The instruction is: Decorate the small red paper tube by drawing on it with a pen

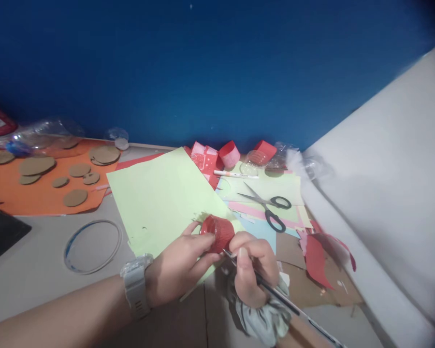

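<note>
My left hand (188, 253) steadies a small cup (223, 234) wrapped in ribbed red paper, thumb and fingers around its near left side. A clear, shiny rim shows at the cup's open end, which faces left. In my right hand (252, 266) is a slim pen (286, 302) with a dark and clear barrel. Its pointed metal tip meets or nearly meets the lower side of the red cup. Under the cup lies a pale green sheet of paper (163, 193). Part of the cup is hidden by my left fingers.
Black-handled scissors (270, 205) lie open on paper scraps to the right, with a white marker (235, 174) behind. Red scraps (317, 261) rest on cardboard. On the left are a tape ring (92, 246), cardboard discs (36, 166) on orange paper (39, 205), and a plastic bottle (43, 133).
</note>
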`<action>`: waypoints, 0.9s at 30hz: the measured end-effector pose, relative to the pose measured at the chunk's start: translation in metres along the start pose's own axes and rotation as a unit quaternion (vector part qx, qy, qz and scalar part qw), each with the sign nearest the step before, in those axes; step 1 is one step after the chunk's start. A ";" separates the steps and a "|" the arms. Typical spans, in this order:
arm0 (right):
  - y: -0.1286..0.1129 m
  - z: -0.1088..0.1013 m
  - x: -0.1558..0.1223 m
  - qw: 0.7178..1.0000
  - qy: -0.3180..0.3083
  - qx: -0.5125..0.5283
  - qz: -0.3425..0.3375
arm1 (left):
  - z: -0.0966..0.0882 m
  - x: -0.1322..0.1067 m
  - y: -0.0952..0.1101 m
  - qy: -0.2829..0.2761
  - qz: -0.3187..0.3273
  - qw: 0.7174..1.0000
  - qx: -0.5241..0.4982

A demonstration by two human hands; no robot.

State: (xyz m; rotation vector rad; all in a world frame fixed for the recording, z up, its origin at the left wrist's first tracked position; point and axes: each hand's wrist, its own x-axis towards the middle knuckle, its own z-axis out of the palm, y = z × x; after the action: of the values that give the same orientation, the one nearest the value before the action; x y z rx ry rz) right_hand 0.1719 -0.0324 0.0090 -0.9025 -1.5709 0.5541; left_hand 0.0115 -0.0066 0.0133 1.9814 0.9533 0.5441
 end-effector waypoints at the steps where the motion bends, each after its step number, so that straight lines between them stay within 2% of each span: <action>1: 0.001 0.001 0.000 1.000 -0.001 0.005 0.002 | 0.000 0.001 -0.001 0.004 0.001 1.000 0.001; 14: 0.004 0.001 -0.004 0.999 -0.024 0.015 0.020 | 0.002 -0.001 -0.002 0.014 0.006 1.000 -0.012; 27: 0.008 0.001 -0.005 0.999 -0.037 0.024 0.019 | 0.003 0.000 -0.002 0.017 -0.024 0.999 0.025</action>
State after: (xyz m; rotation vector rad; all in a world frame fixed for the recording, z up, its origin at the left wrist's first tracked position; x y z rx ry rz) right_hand 0.1727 -0.0316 -0.0005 -0.8850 -1.6037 0.6558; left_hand 0.0125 -0.0074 0.0096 1.9939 1.0424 0.5334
